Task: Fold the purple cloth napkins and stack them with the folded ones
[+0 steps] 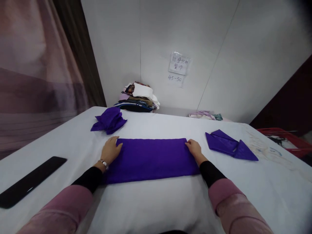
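A purple cloth napkin (153, 159), doubled into a wide rectangle, lies before me on the white-covered table (156, 208). My left hand (110, 151) is at its far left corner, the thumb over the cloth and the other fingers along the edge. Thumb and fingers of my right hand (194, 148) pinch the far right corner. Beyond my left hand sits a crumpled purple napkin (109, 121). To the right of my right hand rests another purple napkin (226, 144), folded flat into a pointed shape.
A long black flat object (31, 182) lies on the table at left. Behind the far edge are a pile of folded cloths (138, 97) and a smaller heap (204, 115). Handwritten paper signs (179, 63) hang on the wall. A red basket (290, 139) stands at right.
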`<state>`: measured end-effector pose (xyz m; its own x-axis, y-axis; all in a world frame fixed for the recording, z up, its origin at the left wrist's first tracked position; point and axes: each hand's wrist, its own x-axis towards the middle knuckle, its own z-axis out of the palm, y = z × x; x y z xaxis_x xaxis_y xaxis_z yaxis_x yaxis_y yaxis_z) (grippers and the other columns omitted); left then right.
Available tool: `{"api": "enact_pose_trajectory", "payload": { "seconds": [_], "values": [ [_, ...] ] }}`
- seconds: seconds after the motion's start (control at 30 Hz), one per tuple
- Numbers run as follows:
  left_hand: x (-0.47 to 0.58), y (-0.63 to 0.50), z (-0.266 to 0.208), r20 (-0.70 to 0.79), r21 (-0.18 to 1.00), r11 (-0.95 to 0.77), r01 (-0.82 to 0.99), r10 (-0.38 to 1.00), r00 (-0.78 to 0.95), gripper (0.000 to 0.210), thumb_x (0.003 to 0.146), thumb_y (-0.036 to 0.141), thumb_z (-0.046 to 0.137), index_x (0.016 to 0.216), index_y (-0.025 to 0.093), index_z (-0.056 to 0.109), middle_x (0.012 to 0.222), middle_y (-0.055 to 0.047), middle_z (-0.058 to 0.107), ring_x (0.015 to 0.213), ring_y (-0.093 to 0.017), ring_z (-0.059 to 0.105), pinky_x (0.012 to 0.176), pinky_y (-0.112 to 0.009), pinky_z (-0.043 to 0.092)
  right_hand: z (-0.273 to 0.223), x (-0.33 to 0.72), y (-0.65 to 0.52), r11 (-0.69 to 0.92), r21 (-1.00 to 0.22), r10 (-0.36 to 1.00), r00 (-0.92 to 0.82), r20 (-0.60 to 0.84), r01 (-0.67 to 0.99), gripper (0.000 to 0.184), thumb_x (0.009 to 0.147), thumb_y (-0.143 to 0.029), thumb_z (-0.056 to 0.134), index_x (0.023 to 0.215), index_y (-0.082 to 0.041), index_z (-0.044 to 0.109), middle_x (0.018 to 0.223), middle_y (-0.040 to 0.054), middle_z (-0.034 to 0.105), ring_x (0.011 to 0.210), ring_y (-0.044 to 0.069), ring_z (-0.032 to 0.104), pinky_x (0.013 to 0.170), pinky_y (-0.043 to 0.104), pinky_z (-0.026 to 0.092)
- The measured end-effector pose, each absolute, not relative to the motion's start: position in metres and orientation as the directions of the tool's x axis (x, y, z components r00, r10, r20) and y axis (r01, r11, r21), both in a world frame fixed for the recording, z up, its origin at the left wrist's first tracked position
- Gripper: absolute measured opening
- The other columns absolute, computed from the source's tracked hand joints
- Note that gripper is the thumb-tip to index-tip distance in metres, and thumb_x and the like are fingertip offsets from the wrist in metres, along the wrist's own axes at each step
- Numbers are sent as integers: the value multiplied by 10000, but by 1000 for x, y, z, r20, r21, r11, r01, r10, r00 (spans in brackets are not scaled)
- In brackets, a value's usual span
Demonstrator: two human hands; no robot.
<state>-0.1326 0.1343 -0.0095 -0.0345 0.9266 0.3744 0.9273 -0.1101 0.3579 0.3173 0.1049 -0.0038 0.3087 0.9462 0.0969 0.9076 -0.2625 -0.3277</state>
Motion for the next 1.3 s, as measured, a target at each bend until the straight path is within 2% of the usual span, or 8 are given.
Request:
{"api": "enact_pose_trajectory", "payload": {
  "seconds": [0.17, 0.4, 0.6, 0.77, 0.87, 1.03, 1.13, 1.3],
  "values": [
    [-109, 115, -23, 308, 234, -323, 917, 919, 245, 532, 824, 450, 431, 1223, 107, 509, 1364, -158, 447, 1277, -278, 382, 1056, -410, 314, 4, 275, 93, -63, -299, 974, 125, 191, 952, 389, 873, -302, 449, 1222, -148, 529, 1273, 122, 529, 1188, 220, 447, 976, 325, 327],
    [-73, 104, -18, 96, 114, -255, 960, 965, 245, 624, 856, 520, 369, 1357, 148, 392, 1466, -135, 301, 1358, -305, 223, 1059, -542, 209, -1, 152, 80, 450, -320, 891, -443, 101, 834, 652, 888, -559, 337, 1399, -157, 309, 1487, 127, 241, 1377, 256, 141, 1086, 497, 115],
    [-72, 110, -23, -1, 89, -185, 979, 983, 185, 684, 855, 578, 292, 1395, 161, 333, 1483, -110, 266, 1373, -299, 175, 1071, -542, 162, -11, 166, 102, 352, -307, 926, -376, -21, 884, 713, 882, -612, 267, 1415, -139, 276, 1496, 130, 208, 1381, 258, 127, 1086, 509, 73],
    [-73, 110, -25, -11, 95, -188, 978, 982, 190, 702, 852, 598, 261, 1402, 167, 319, 1494, -97, 241, 1381, -289, 148, 1083, -534, 133, -7, 258, 108, -45, -177, 994, 27, -104, 983, 672, 903, -572, 226, 1425, -150, 256, 1507, 94, 182, 1387, 218, 106, 1094, 461, 75],
    [-74, 112, -21, -35, 113, -169, 979, 984, 174, 704, 847, 605, 269, 1400, 174, 325, 1495, -95, 240, 1382, -287, 144, 1086, -529, 129, -2, 287, 100, -168, -137, 983, 156, -98, 976, 704, 913, -542, 192, 1421, -57, 232, 1497, 171, 164, 1384, 281, 95, 1073, 526, 79],
    [-57, 115, -6, -125, 205, -104, 973, 983, 132, 710, 850, 630, 230, 1380, 176, 361, 1483, -123, 262, 1373, -313, 166, 1063, -559, 156, -6, 230, 77, 189, -167, 982, -190, 8, 968, 700, 902, -579, 205, 1425, -118, 257, 1499, 109, 200, 1390, 233, 90, 1100, 464, 49],
    [-37, 113, -3, -99, 227, -244, 943, 957, 272, 698, 859, 625, 224, 1386, 183, 343, 1493, -112, 241, 1378, -297, 155, 1069, -554, 132, -10, 180, 63, 404, -203, 914, -404, 44, 892, 711, 889, -613, 196, 1427, -153, 263, 1497, 85, 206, 1388, 223, 109, 1104, 464, 52],
    [-44, 110, -13, -111, 215, -260, 941, 951, 288, 720, 830, 660, 286, 1395, 215, 321, 1501, -79, 229, 1383, -262, 149, 1091, -514, 105, -21, 162, 57, 411, -193, 908, -418, 6, 891, 727, 883, -622, 208, 1416, -135, 290, 1491, 103, 213, 1381, 253, 140, 1097, 491, 75]
  ]
}}
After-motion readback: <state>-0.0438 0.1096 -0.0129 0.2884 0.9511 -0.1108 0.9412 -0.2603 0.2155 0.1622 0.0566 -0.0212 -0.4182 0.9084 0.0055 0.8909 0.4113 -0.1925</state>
